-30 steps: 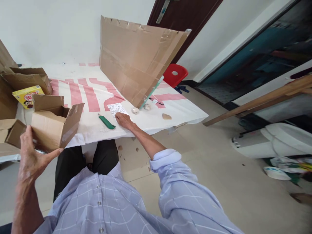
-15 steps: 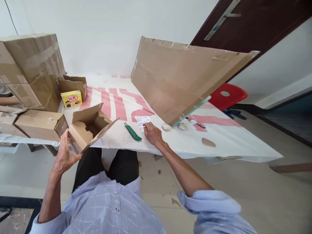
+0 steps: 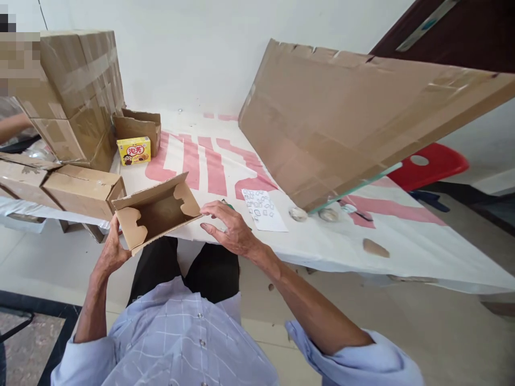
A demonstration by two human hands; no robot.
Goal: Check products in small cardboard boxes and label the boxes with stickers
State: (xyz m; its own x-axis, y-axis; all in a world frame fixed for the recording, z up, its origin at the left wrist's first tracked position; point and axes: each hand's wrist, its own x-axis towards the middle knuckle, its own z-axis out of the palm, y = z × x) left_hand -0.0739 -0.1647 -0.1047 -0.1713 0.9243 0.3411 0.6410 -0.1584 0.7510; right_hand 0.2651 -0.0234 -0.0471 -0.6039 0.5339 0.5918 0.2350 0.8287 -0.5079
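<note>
A small open cardboard box [image 3: 161, 217] is tilted above the table's front edge, its flaps up and its inside bare. My left hand [image 3: 112, 252] grips its left end, fingers behind and thumb underneath. At the box's right corner is my right hand [image 3: 231, 228], fingers spread and thumb apart; the fingertips meet or nearly meet the flap edge. Mostly hidden behind that hand lies a green utility knife [image 3: 228, 205]. A white paper sheet [image 3: 265, 212] with small outlined drawings lies flat to the right of the hand.
Closed cartons [image 3: 84, 187] line the left front edge, with a taped carton stack [image 3: 76, 80] behind. A yellow snack box [image 3: 134, 151] stands by another open carton [image 3: 139, 128]. A large cardboard panel [image 3: 341, 118] leans at right, near tape rolls [image 3: 298, 214]. Another person's arm [image 3: 16, 127] shows far left.
My right hand has left the paper sheet and moved left to the box. The box has turned so its opening faces me more. The view has shifted left.
</note>
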